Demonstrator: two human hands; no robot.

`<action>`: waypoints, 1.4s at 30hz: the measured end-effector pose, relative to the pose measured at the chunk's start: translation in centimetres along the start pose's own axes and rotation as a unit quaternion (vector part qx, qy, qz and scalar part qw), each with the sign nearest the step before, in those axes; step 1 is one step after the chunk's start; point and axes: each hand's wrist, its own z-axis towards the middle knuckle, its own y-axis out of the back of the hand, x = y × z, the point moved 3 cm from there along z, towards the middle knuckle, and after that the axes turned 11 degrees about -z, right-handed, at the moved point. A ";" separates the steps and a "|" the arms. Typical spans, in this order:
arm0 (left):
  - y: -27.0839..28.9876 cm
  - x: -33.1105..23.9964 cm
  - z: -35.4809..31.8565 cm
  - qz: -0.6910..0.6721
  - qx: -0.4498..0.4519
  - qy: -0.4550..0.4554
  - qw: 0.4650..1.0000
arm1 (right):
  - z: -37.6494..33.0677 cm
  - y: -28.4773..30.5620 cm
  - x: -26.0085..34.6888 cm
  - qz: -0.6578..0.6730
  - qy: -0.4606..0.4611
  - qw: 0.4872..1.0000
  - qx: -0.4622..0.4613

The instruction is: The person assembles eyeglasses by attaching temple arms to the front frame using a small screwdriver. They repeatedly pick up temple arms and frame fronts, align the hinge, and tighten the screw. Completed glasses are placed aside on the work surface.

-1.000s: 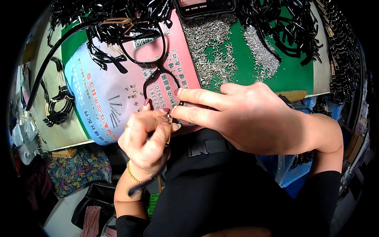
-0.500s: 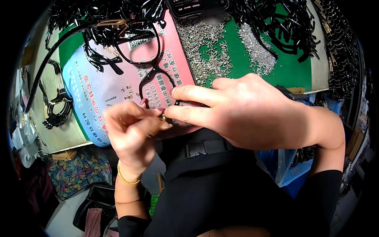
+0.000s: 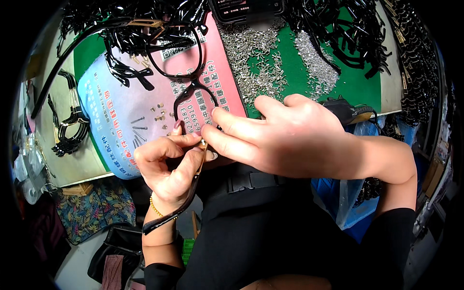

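A black eyeglass frame (image 3: 176, 76) is held over the printed mat, its far rim pointing away from me. One black and gold temple (image 3: 72, 50) is attached at its far end and sweeps out to the left. My left hand (image 3: 166, 166) is closed, pinching a second temple (image 3: 194, 186) by its gold end; its black tip hangs down across my wrist. The gold end meets the near end of the frame. My right hand (image 3: 285, 133) closes its fingertips on the frame at that same corner. The fingers hide most of the joint.
The mat (image 3: 116, 96) carries small brass pieces (image 3: 159, 112) and a few thin metal pins (image 3: 138, 128). Beyond lie black temples (image 3: 125, 70), heaps of silver bits (image 3: 256, 58) and a phone (image 3: 246, 9). A black tool (image 3: 340, 110) lies beyond my right wrist.
The second temple has come into view in my left hand, its gold end against the frame. The frame has shifted slightly right. My right hand's back fingers have lifted a little.
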 end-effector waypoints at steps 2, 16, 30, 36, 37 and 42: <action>-0.1 -0.1 0.1 0.036 0.007 -0.048 0.998 | -0.1 0.2 -0.1 0.001 -0.005 1.000 -0.001; 5.0 -11.8 1.4 0.314 -0.230 0.025 0.921 | -6.5 3.9 -3.2 0.305 -0.323 0.894 0.065; 20.7 -5.0 5.5 0.577 -0.032 -0.034 0.815 | -12.7 1.4 -10.1 -0.057 -0.308 0.949 -0.046; 12.8 -16.6 9.3 0.503 -0.058 -0.113 0.855 | -14.1 1.1 -11.7 -0.162 -0.253 0.953 -0.048; 10.4 -16.9 10.8 0.524 -0.086 -0.096 0.842 | -15.3 0.9 -11.2 -0.164 -0.256 0.952 -0.029; -5.5 -21.5 19.5 0.246 0.149 -0.257 0.923 | -17.9 5.0 -10.9 -0.071 -0.335 0.927 -0.154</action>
